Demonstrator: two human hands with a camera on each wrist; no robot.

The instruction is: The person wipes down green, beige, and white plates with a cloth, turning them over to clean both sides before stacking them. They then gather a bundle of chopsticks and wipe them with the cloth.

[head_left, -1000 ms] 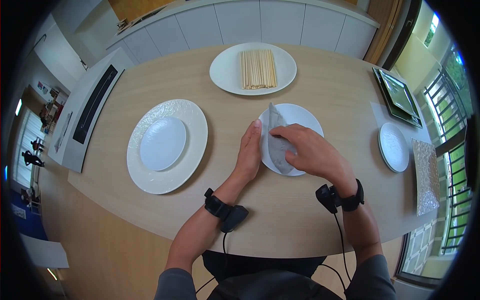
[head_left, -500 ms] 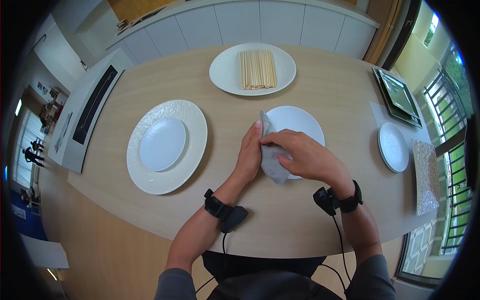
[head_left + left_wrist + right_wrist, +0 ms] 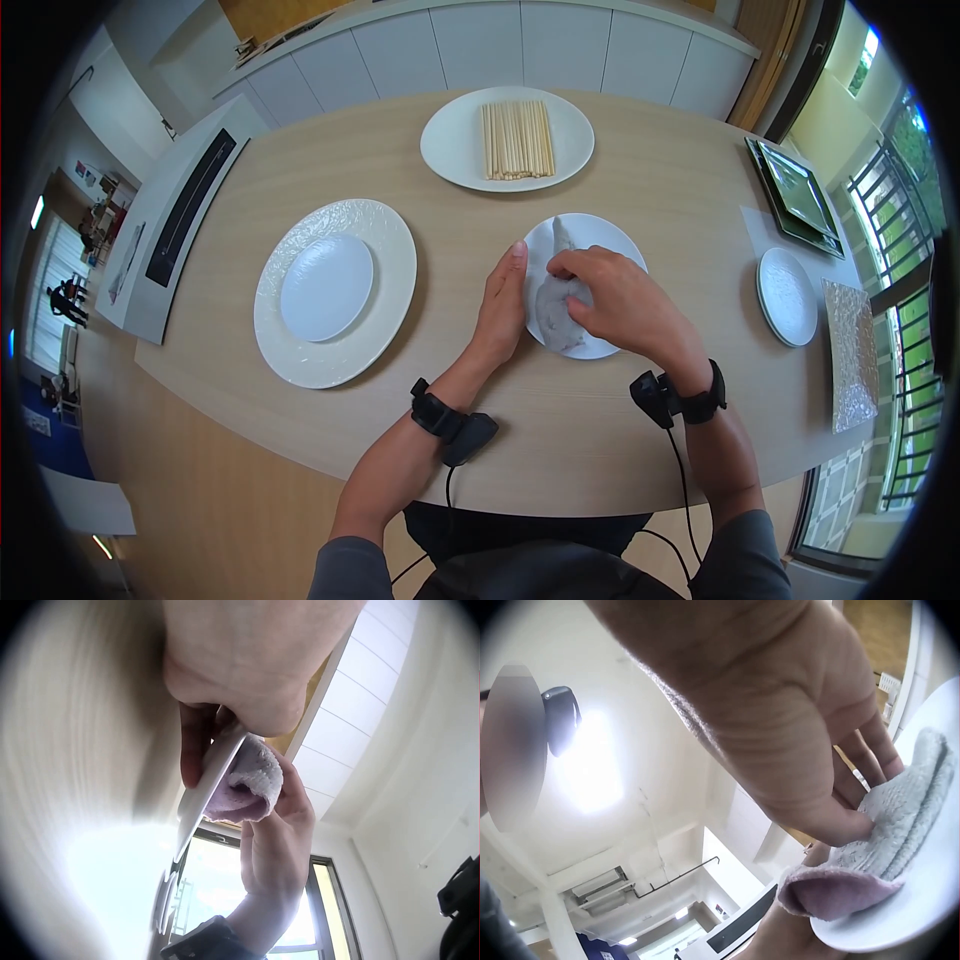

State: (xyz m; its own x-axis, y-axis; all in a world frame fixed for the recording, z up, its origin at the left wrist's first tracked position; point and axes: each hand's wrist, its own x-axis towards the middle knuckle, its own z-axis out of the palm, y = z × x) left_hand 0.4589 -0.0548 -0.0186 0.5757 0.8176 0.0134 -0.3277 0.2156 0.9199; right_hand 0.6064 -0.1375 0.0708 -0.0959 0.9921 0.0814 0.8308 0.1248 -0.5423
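A small white plate (image 3: pixel 612 232) is held at its left edge by my left hand (image 3: pixel 502 305). In the left wrist view the left fingers (image 3: pixel 195 742) lie under the plate (image 3: pixel 206 787) and the thumb side is over its rim. My right hand (image 3: pixel 630 300) grips a folded grey cloth (image 3: pixel 557 305) and presses it on the plate's upper face. The right wrist view shows the cloth (image 3: pixel 907 814) bunched between thumb and fingers, with a mauve underside (image 3: pixel 840 892) at its near edge.
On the left, a large cream plate (image 3: pixel 385 340) carries a smaller white plate (image 3: pixel 325 290). An oval plate (image 3: pixel 450 145) with a bundle of pale sticks (image 3: pixel 517 140) stands at the back. To the right are stacked small plates (image 3: pixel 787 297), a textured rectangular tray (image 3: pixel 850 355) and dark square plates (image 3: pixel 800 195).
The right hand and cloth have gone left to the plate's edge, then back right over its face. The left hand has stayed almost still at the rim.
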